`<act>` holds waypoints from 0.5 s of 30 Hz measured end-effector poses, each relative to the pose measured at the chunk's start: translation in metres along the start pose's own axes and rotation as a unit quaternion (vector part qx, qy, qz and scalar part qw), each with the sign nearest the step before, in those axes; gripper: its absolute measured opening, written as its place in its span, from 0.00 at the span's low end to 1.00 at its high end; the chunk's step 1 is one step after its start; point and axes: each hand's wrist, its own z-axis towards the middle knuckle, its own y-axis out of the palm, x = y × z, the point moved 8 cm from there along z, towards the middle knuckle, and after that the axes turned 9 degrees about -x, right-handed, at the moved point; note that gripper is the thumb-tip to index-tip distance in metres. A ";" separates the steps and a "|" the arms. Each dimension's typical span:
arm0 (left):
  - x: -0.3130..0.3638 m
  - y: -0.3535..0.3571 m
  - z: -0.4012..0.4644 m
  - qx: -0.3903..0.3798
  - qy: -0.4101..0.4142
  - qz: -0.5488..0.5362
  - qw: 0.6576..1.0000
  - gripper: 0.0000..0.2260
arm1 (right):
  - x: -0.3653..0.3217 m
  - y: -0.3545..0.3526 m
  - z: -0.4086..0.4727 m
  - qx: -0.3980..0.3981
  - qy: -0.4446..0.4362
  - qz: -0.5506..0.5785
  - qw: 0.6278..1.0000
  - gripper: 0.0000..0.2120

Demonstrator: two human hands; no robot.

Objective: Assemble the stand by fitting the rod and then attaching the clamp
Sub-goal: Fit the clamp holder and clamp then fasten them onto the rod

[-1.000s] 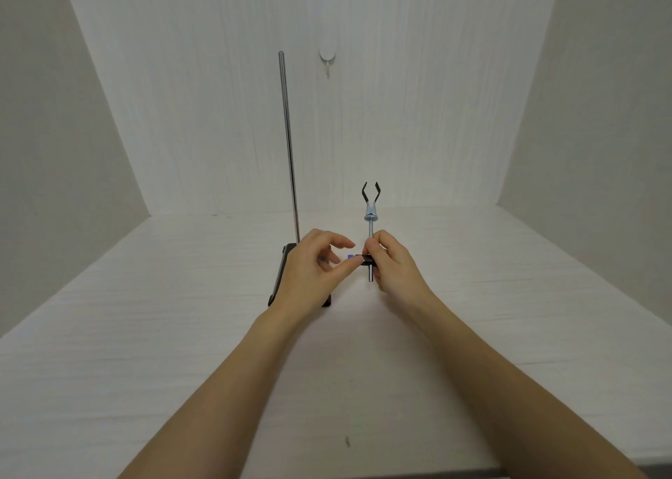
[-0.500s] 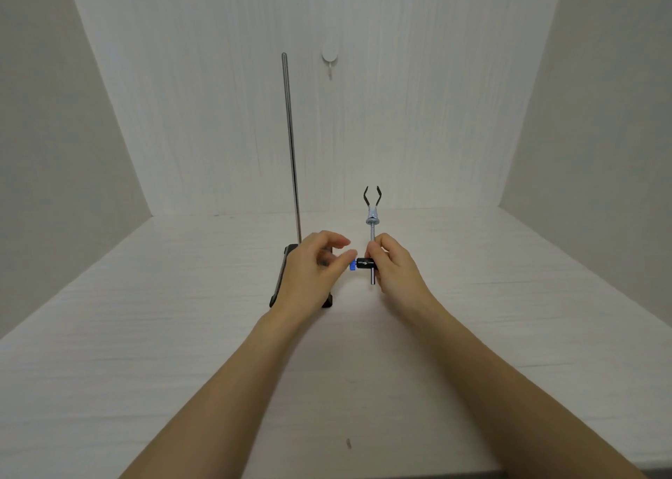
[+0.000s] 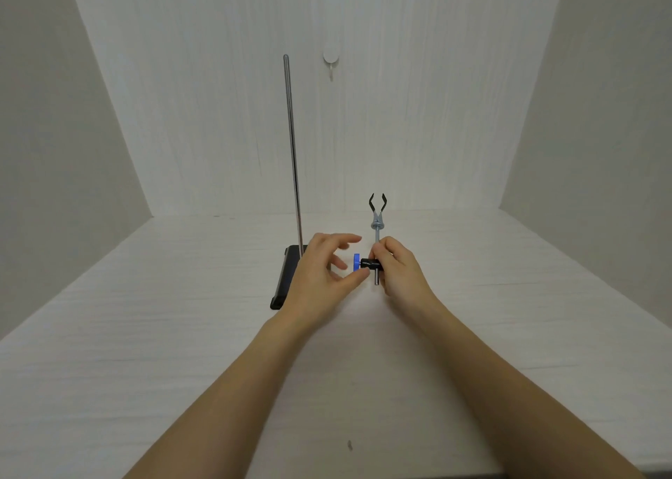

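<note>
A thin, polished metal rod [image 3: 293, 158] stood upright in the far end of a flat black rectangular base [image 3: 283, 283], which lay on a pale, wood-grained tabletop [image 3: 145, 333]. Just to the right of that base, and apart from the rod, both hands were gathered around a grey metal clamp [image 3: 377, 238] whose shaft pointed up and away, its two black-tipped prongs [image 3: 377, 201] spread in a fork at the far end. The right hand [image 3: 402, 273] had its fingers curled around the lower shaft, gripping it where a short black cylindrical boss-head [image 3: 371, 263] crossed it; the end of the shaft stuck out below that block. A small blue round knob [image 3: 356, 262] sat at the left end of the black block, facing the base. The left hand [image 3: 322, 278] lay over the right side of the base, hiding much of it, with its thumb tip touching the underside of the knob and its fingers loosely spread and bent above it, none of them closed around anything. The clamp was not on the rod. On the back wall, up and to the right of the rod's top, hung a small white round hook [image 3: 331, 60]. A small dark speck [image 3: 350, 445] marked the tabletop well nearer than the base, between the forearms.
</note>
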 end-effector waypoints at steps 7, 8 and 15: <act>0.001 0.002 0.000 -0.030 0.043 0.044 0.998 0.14 | 0.005 0.000 0.001 -0.009 0.021 0.027 0.999 0.12; 0.000 0.001 0.001 -0.029 0.041 0.048 0.998 0.13 | 0.004 0.001 0.002 -0.011 0.020 0.030 0.999 0.12; -0.015 -0.006 0.003 0.017 -0.025 -0.067 0.997 0.07 | -0.007 0.010 -0.003 -0.060 -0.017 0.028 0.998 0.07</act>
